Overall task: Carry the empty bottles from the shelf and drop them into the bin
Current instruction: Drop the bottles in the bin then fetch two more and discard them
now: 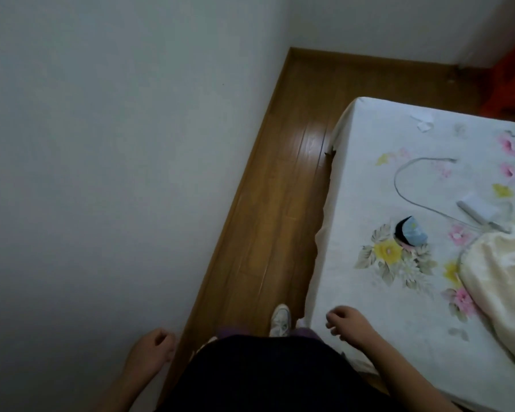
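Narrow wood floor point(268, 203) between wall and bed point(369, 188); left hand point(153, 347), right hand point(347, 322) low, loosely curled, empty.

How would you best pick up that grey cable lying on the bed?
Pinch the cable from above at its open curved loop, reaching in from the bed's floor-side edge. There it lies flat and alone; its lower end runs among other items beside the blanket.

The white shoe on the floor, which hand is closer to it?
Right. The right hand hangs just right of the white shoe, over the bed edge; the left hand is farther left, by the wall.
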Available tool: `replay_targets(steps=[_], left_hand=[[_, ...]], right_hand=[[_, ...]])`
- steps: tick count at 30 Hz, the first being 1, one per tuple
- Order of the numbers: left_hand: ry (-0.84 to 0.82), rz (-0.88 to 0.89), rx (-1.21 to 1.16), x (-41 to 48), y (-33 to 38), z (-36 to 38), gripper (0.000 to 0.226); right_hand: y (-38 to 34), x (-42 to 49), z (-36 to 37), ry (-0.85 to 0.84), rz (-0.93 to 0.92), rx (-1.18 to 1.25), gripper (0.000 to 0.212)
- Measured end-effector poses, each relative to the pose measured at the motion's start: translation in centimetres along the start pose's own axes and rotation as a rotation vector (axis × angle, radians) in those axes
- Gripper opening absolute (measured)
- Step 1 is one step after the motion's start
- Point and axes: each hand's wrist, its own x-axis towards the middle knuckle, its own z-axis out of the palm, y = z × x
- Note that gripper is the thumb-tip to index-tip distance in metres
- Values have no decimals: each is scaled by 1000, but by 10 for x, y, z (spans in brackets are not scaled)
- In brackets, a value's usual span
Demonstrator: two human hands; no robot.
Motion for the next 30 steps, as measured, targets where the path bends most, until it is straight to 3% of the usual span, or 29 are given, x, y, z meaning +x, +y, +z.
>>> replay_targets(steps=[9,15,24,30], left_hand=[[-70,-50,-40,109,111,-37,21],[-154,37,26,206,233,-59,22],[-263,360,135,280,473,-72,22],[-292,361,178,336,576,-60,21]], right_hand=[[-161,79,-60,76,-171,76,16],[-199,129,-98,168,-34,164,15],[-199,175,-153,282,235,379,16],[-221,233,-213,266,322,434,16]])
